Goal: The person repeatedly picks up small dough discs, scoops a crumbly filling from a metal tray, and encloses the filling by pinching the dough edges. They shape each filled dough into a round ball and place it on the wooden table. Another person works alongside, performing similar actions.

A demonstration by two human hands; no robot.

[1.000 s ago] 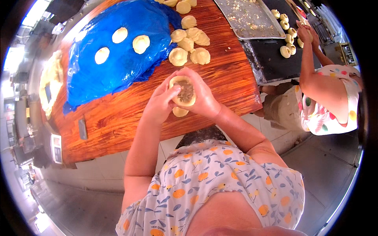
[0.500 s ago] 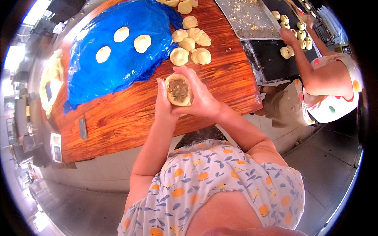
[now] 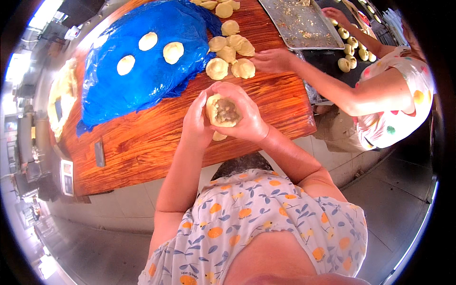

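Between my two hands is a round dough wrapper (image 3: 213, 110) cupped around a crumbly brownish filling (image 3: 226, 113). My left hand (image 3: 196, 116) presses against its left side. Curled around the right side and the far rim is my right hand (image 3: 247, 114). The wrapper's mouth faces up, with the filling showing inside. Under my hands, a bit of another pale dough disc (image 3: 219, 136) peeks out at the near side. Just beyond lie several flat dough discs (image 3: 217, 69), some overlapping.
Blue plastic sheeting (image 3: 118, 90) with three dough discs covers the left of the wooden table (image 3: 142, 152). A dark phone-like slab (image 3: 99, 154) lies near the front edge. At right, a co-worker's hand (image 3: 273, 61) reaches over the table, beside a crumb-strewn metal tray (image 3: 308, 28) and shaped dough balls (image 3: 350, 50).
My hands have shifted slightly right, and the wrapper has drawn in more around the filling. The co-worker's one arm has swung left from the tray to the dough discs; the other hand moved toward the tray.
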